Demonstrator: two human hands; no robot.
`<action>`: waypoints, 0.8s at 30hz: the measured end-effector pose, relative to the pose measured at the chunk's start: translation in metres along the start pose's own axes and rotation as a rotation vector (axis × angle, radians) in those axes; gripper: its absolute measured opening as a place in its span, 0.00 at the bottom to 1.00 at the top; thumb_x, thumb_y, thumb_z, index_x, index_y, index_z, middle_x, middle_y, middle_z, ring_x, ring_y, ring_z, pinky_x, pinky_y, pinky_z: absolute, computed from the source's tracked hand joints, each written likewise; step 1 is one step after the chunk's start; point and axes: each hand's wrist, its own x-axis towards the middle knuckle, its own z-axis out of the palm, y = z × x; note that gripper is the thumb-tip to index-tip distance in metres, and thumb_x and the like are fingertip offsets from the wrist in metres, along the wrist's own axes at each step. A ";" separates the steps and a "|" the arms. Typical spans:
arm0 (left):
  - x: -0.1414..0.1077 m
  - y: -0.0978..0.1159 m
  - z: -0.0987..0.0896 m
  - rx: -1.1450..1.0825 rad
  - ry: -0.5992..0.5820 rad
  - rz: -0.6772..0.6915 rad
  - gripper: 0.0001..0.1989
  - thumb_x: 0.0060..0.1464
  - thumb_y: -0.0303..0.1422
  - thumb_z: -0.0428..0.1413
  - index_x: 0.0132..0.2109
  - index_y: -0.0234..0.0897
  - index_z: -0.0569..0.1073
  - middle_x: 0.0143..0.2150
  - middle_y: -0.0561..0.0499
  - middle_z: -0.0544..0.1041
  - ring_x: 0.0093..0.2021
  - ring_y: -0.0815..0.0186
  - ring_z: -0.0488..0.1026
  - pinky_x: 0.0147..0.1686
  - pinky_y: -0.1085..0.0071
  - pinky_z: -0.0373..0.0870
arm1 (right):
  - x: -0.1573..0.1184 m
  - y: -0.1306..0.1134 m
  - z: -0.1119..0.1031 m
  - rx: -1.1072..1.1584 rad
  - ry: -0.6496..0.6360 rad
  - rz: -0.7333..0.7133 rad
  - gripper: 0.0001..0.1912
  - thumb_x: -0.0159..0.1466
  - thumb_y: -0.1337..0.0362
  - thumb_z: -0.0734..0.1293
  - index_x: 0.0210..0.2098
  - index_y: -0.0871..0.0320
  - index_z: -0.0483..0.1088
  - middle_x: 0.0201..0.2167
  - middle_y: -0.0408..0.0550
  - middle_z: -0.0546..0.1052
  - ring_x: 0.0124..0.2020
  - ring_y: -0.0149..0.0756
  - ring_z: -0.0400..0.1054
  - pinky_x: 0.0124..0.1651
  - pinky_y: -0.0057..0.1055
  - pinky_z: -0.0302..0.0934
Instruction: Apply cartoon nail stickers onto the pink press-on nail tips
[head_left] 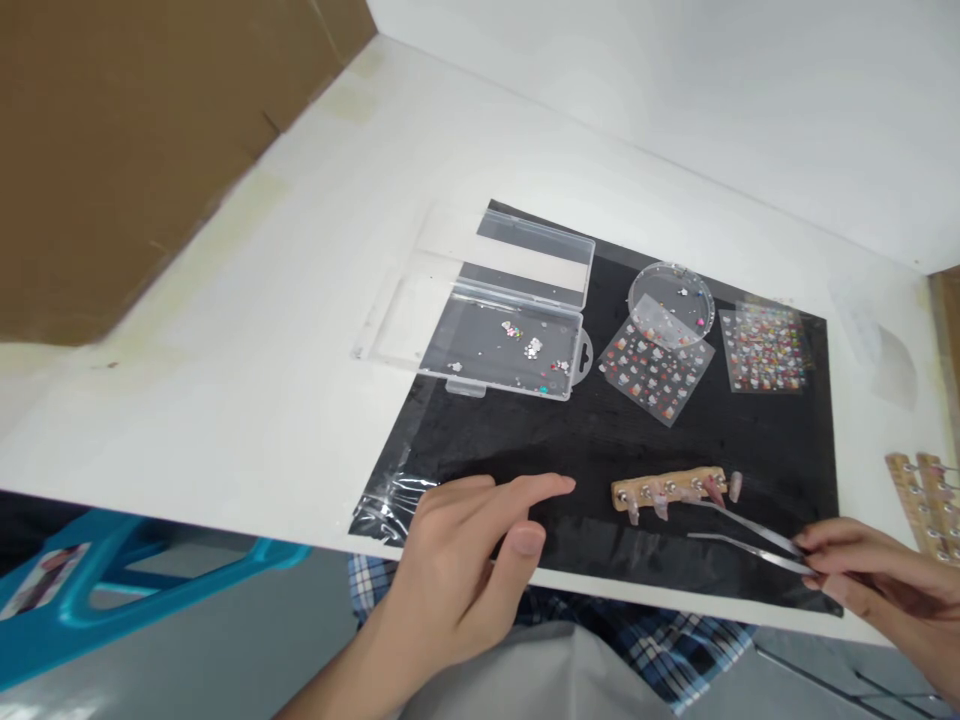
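Right hand [874, 580] grips silver metal tweezers [780, 562] by the joined end, tips apart beside the pale wooden strip [682, 485] on the black sheet [585, 435]. Left hand [457, 575] is loosely open, empty. Translucent pinkish nail tips [661, 506] along the strip appear light, brittle; side edges offer safest hold.

The nail holder [681, 489] lies on the mat [585, 430] before the dish [660, 285], with the case [491, 365] to the dish's left.

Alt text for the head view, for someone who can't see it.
Right hand holds spread tweezers near a wooden strip with nail tips; empty left hand nearby. Beyond, on a black mat: clear case, round dish, sticker sheets.
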 end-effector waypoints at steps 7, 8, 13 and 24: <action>0.000 0.000 0.000 0.006 -0.004 0.003 0.23 0.84 0.40 0.38 0.55 0.38 0.77 0.22 0.62 0.67 0.21 0.72 0.66 0.27 0.73 0.64 | -0.004 0.005 -0.002 0.021 -0.046 0.052 0.22 0.58 0.36 0.81 0.27 0.46 0.86 0.34 0.52 0.87 0.32 0.39 0.84 0.32 0.21 0.77; 0.000 0.000 0.000 0.003 -0.002 0.001 0.23 0.84 0.40 0.38 0.55 0.38 0.77 0.22 0.62 0.67 0.21 0.72 0.66 0.27 0.72 0.64 | -0.005 0.006 -0.002 0.027 -0.045 0.057 0.22 0.58 0.36 0.81 0.27 0.46 0.86 0.34 0.52 0.87 0.32 0.40 0.84 0.32 0.22 0.78; -0.004 -0.001 0.001 -0.021 -0.011 -0.014 0.23 0.84 0.40 0.39 0.56 0.38 0.77 0.23 0.60 0.68 0.22 0.70 0.67 0.27 0.71 0.63 | -0.007 0.018 -0.006 0.001 -0.142 0.057 0.19 0.59 0.40 0.81 0.29 0.47 0.87 0.37 0.52 0.87 0.34 0.41 0.84 0.33 0.23 0.78; -0.012 -0.011 0.007 0.001 -0.008 -0.017 0.17 0.83 0.39 0.42 0.61 0.45 0.74 0.24 0.61 0.67 0.23 0.71 0.66 0.28 0.72 0.62 | -0.047 0.029 -0.006 0.021 0.070 0.030 0.18 0.60 0.42 0.82 0.27 0.48 0.85 0.34 0.51 0.86 0.33 0.41 0.84 0.34 0.21 0.78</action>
